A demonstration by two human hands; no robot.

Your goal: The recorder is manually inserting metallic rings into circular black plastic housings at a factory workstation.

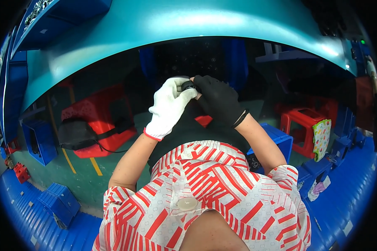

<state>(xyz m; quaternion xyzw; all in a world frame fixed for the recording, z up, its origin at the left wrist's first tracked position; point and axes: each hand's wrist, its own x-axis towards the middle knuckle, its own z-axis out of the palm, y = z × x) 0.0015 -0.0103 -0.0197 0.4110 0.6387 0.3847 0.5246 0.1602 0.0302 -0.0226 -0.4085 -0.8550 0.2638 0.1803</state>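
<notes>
My left hand (168,105), in a white knit glove with a red cuff, is closed around a small round black part (187,85). Close against it, my right hand (217,95) wears a black glove with bare fingertips showing, and its fingers come together at the same part. Both hands are held in front of my body, below the edge of the teal table (163,25). The part looks ring-like, but the fingers hide most of it. Beyond the hands, a dark bin with blue sides (235,62) stands under the table edge.
At left, a red stool (81,111) carries a black bag (76,134). Blue crates (40,142) stand on the green floor. A blue crate (276,140) lies by my right elbow, near another red stool (299,127) with a patterned cloth (321,138). A blue shelf (58,27) edges the table.
</notes>
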